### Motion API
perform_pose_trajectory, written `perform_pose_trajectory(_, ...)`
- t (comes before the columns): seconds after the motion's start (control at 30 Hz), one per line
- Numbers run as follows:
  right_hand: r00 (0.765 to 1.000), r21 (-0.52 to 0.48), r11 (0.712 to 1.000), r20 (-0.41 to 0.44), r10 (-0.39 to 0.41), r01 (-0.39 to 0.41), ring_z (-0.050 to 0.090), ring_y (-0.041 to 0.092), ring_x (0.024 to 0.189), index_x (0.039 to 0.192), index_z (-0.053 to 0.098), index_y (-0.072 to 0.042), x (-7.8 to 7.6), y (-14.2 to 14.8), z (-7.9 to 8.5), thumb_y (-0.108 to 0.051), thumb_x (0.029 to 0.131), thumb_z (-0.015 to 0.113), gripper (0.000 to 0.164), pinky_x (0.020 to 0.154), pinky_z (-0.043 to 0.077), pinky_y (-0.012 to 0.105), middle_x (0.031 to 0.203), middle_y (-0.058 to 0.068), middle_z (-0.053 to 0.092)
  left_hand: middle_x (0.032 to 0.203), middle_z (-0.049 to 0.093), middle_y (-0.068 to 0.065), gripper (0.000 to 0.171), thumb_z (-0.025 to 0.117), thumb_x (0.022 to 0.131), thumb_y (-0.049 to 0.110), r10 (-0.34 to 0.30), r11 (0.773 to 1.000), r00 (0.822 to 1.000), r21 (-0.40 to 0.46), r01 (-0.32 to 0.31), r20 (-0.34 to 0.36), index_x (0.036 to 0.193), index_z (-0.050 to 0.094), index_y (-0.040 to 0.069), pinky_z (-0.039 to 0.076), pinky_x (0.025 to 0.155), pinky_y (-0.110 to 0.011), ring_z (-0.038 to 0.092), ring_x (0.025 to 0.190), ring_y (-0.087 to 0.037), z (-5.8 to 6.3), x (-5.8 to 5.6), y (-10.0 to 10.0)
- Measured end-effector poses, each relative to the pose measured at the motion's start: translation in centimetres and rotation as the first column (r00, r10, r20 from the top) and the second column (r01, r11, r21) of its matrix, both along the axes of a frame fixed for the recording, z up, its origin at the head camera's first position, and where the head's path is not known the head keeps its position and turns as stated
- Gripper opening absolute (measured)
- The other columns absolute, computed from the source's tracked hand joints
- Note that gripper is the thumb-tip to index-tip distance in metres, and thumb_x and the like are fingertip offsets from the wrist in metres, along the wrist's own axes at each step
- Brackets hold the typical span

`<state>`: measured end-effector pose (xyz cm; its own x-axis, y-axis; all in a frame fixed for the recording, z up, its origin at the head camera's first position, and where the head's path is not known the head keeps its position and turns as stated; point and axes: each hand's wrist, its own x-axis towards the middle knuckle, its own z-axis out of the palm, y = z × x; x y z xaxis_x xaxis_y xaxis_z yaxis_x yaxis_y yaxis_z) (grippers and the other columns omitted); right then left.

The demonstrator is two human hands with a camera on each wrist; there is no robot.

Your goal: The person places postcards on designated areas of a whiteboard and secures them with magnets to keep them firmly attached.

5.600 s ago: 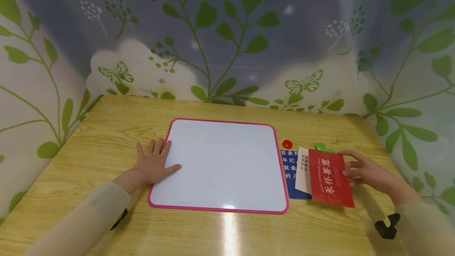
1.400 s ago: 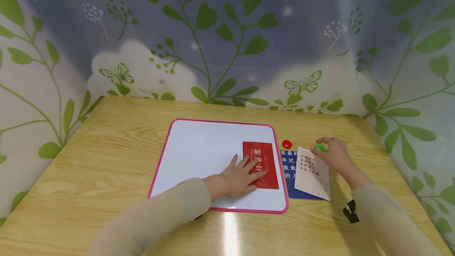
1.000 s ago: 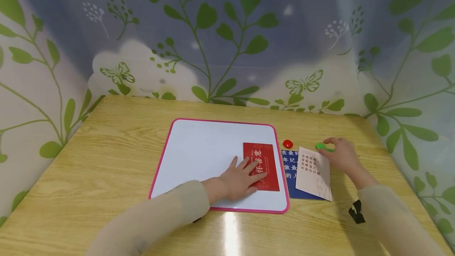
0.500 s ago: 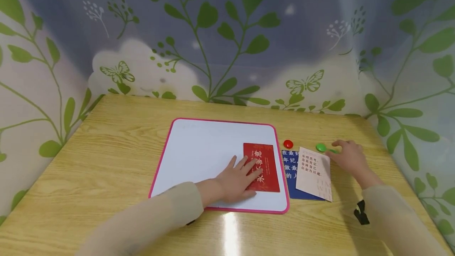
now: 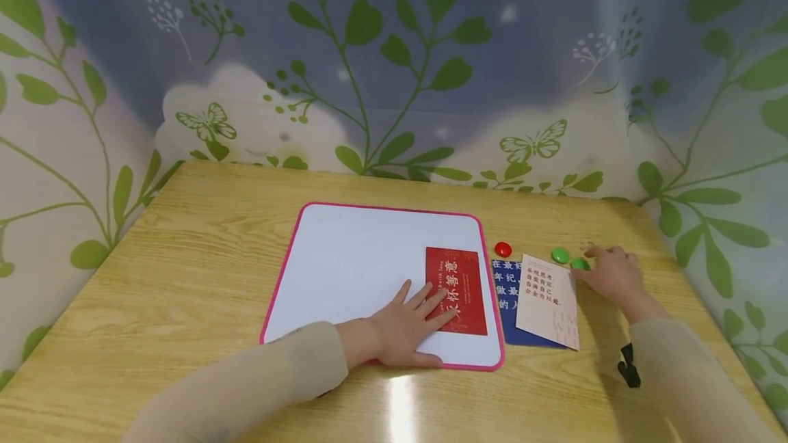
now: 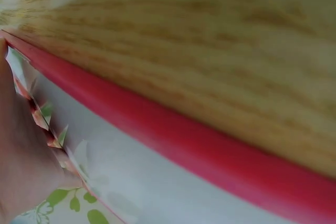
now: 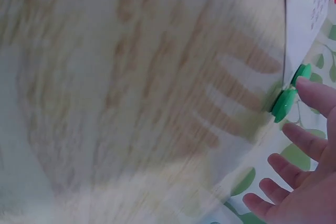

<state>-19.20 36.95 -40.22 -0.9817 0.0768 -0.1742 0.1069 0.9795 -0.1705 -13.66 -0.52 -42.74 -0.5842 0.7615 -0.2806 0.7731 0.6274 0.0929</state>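
My left hand (image 5: 403, 330) lies with fingers spread over the lower left part of a red card (image 5: 470, 292). That card rests on the right side of a whiteboard (image 5: 351, 258) with a pink rim. In the left wrist view the hand (image 6: 23, 166) is at the left edge, beside the board's pink rim (image 6: 157, 129). My right hand (image 5: 615, 279) is at a green round magnet (image 5: 580, 264), with a second green magnet (image 5: 559, 256) just left of it. The right wrist view shows the hand's (image 7: 302, 177) fingers apart, thumb close to the nearer magnet (image 7: 284, 105), no grip visible.
Right of the board, a pale card (image 5: 548, 303) with dark writing overlaps a blue card (image 5: 507, 306). A red round magnet (image 5: 503, 249) sits above them. Behind the wooden table (image 5: 203, 238) hangs a leaf-patterned cloth (image 5: 394, 67).
The red card, earlier in my right hand, now lies on the whiteboard beneath my left hand. My right hand has moved off the left green magnet to the right one. The left hand slid slightly down.
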Motion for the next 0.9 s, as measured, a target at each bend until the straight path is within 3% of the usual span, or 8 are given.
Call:
perform_pose_trajectory(0.2, 0.998, -0.010, 0.999, 0.025, -0.049, 0.050, 0.028, 0.062, 0.112, 0.125, 0.047, 0.008, -0.02, -0.01, -0.40, -0.034, 0.088, 0.059, 0.058, 0.081, 0.034, 0.068, 0.125, 0.044, 0.032, 0.159, 0.010, -0.001, 0.080, 0.039, 0.086, 0.069, -0.004, 1.000, 1.000, 0.015, 0.003, 0.003, 0.151, 0.014, 0.029, 0.005, 0.116, -0.052, 0.007, 0.147, -0.027, 0.02, 0.09, -0.10)
perform_pose_trajectory(0.57, 0.999, 0.003, 0.999, -0.003, -0.048, 0.048, 0.031, 0.061, 0.110, 0.122, 0.050, 0.008, 0.00, -0.07, -0.44, -0.033, 0.088, 0.059, 0.054, 0.078, 0.037, 0.065, 0.123, 0.045, 0.035, 0.159, 0.009, -0.001, 0.080, 0.038, 0.086, 0.069, -0.005, 1.000, 1.000, 0.008, 0.005, -0.003, 0.151, 0.013, 0.030, 0.005, 0.117, -0.052, 0.006, 0.147, -0.026, -0.02, 0.05, -0.01)
perform_pose_trajectory(0.9, 0.997, 0.037, 0.999, -0.068, 0.037, -0.034, 0.035, 0.054, 0.113, 0.119, 0.054, 0.011, -0.14, -0.42, 0.01, -0.036, 0.087, 0.059, 0.056, 0.093, 0.026, 0.062, 0.121, 0.039, 0.047, 0.159, 0.009, 0.000, 0.080, 0.039, 0.086, 0.069, 0.002, 1.000, 1.000, 0.008, -0.002, 0.009, 0.151, 0.013, 0.031, 0.004, 0.117, -0.052, 0.006, 0.147, -0.026, -0.05, 0.07, -0.01)
